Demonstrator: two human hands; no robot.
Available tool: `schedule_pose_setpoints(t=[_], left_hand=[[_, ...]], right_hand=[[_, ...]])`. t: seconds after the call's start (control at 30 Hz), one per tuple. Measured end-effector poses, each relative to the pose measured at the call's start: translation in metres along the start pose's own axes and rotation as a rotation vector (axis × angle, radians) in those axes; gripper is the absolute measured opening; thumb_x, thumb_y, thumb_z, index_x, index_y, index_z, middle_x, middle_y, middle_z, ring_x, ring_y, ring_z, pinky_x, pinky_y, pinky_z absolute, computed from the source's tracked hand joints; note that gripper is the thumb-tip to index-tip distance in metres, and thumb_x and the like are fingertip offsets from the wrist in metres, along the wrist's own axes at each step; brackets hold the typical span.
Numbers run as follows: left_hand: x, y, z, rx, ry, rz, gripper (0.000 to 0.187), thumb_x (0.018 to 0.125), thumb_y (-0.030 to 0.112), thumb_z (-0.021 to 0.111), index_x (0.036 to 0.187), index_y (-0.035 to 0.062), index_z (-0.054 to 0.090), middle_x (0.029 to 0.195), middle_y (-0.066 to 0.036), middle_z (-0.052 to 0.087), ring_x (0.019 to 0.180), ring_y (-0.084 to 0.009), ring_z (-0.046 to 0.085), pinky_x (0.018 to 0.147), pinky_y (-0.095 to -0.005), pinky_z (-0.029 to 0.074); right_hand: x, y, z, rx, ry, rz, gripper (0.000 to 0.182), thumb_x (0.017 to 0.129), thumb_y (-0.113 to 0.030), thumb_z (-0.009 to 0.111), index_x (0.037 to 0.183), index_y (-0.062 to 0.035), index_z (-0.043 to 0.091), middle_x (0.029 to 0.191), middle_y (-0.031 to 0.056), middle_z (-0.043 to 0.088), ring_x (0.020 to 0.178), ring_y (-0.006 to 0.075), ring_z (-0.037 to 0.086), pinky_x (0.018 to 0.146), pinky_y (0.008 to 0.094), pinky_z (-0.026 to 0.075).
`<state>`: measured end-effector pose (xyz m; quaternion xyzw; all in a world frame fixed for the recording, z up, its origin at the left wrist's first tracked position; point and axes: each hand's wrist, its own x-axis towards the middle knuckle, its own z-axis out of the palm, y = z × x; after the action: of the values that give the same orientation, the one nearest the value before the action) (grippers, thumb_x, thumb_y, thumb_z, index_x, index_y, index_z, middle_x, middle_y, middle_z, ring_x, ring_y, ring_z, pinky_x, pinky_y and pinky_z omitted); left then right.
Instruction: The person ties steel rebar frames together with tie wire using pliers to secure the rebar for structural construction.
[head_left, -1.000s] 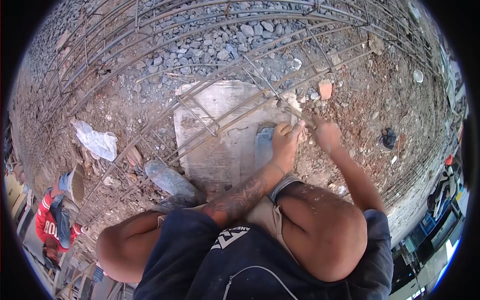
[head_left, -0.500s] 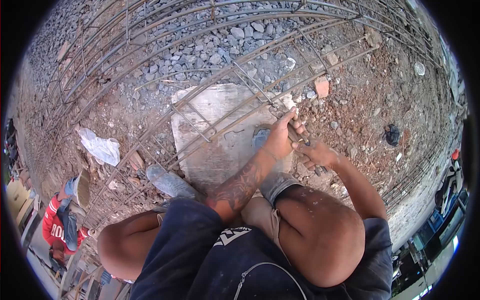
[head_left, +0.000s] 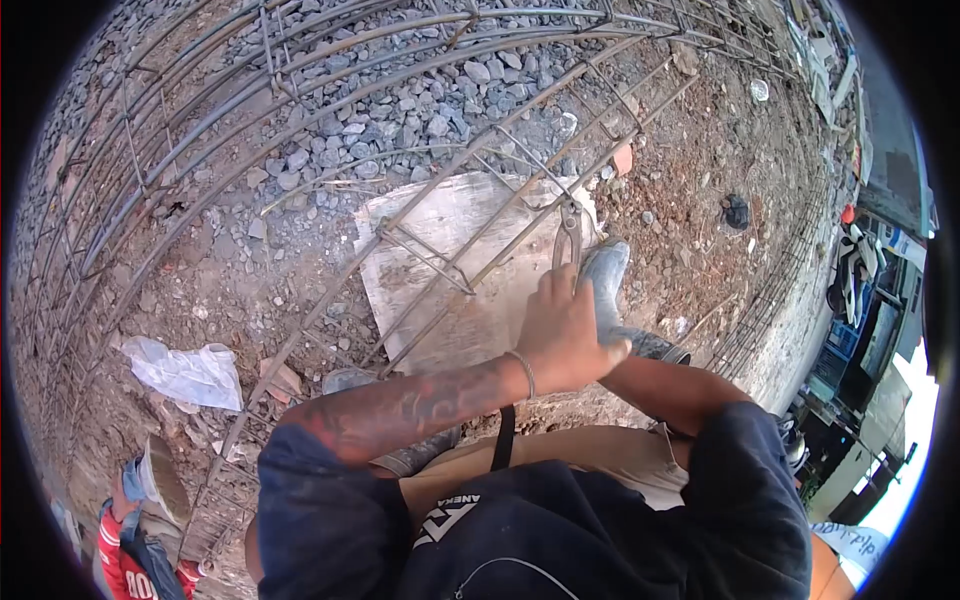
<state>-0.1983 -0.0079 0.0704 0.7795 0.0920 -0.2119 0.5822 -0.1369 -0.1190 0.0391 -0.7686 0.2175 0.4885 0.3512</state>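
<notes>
Steel pincers (head_left: 567, 240) point away from me, their jaws at the near bar of the rebar cage (head_left: 500, 258) where a stirrup crosses it. My left hand (head_left: 563, 335) is closed over the pincers' handles, its back facing up and a cord around the wrist. From the right my right forearm (head_left: 665, 392) comes in under the left hand. That left hand hides my right hand, so its fingers do not show. Below the cage lies a worn, pale board (head_left: 420, 285).
Rebar cages (head_left: 330, 65) run across the far side over grey gravel (head_left: 440, 110). A boot (head_left: 606, 275) rests right of the pincers. A white plastic sheet (head_left: 185, 370) lies at left. Another person in a red sleeve (head_left: 112, 560) is at lower left. A brick piece (head_left: 623, 160) lies near the cage.
My left hand has drawn back from the bar and now covers the pincers' handles. The pincers have swung up to the bar. My right hand has gone out of sight beneath the left.
</notes>
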Motion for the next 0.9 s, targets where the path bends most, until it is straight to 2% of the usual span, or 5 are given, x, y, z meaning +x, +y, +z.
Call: schedule_pose_setpoints(t=[0.27,0.33,0.47,0.63,0.9], left_hand=[[0.044,-0.068,-0.053,0.253,0.758,0.112,0.073,0.077,0.035,0.069,0.131,-0.0027,0.038,0.134,-0.029,0.030,0.125,-0.0459,0.029,0.104,-0.0545,0.025],[0.046,-0.085,-0.075,0.352,0.836,0.090,0.070,0.080,0.037,0.068,0.131,-0.0011,0.038,0.135,-0.030,0.031,0.126,-0.0456,0.027,0.105,-0.0546,0.023],[0.053,-0.107,-0.066,0.340,0.913,0.010,0.065,0.082,0.038,0.066,0.128,-0.0008,0.041,0.135,-0.029,0.030,0.128,-0.0447,0.025,0.105,-0.0568,0.021],[0.054,-0.090,-0.047,0.299,0.895,0.172,0.062,0.075,0.019,0.070,0.127,-0.0001,0.043,0.130,-0.022,0.038,0.125,-0.0411,0.035,0.103,-0.0509,0.030],[0.103,-0.086,-0.006,-0.246,0.648,0.148,0.030,0.074,0.004,0.067,0.103,0.0031,0.060,0.092,-0.018,0.066,0.085,-0.0351,0.063,0.075,-0.0416,0.049]], right_hand=[[0.163,0.178,0.135,-0.094,0.550,-0.617,0.050,0.096,-0.036,0.049,0.127,0.0029,0.045,0.116,0.0144,0.057,0.106,0.0246,0.055,0.091,0.0341,0.044],[0.022,0.035,0.088,-0.086,0.337,-0.124,0.035,0.092,-0.028,0.057,0.082,0.0053,0.058,0.060,0.0181,0.060,0.056,0.0339,0.061,0.055,0.0452,0.046],[0.023,0.012,-0.050,-1.080,0.432,-0.511,0.035,0.094,-0.034,0.052,0.089,0.0010,0.052,0.069,0.0268,0.061,0.065,0.0466,0.059,0.056,0.0493,0.047],[-0.002,-0.130,-0.088,-1.935,0.372,-0.375,0.030,0.097,-0.036,0.047,0.104,-0.0080,0.053,0.092,0.0077,0.061,0.075,0.0197,0.063,0.060,0.0317,0.052],[0.015,-0.166,-0.110,-2.035,0.022,-0.824,0.022,0.096,-0.012,0.043,0.108,-0.0045,0.059,0.101,0.0142,0.057,0.083,0.0271,0.063,0.074,0.0361,0.057]])
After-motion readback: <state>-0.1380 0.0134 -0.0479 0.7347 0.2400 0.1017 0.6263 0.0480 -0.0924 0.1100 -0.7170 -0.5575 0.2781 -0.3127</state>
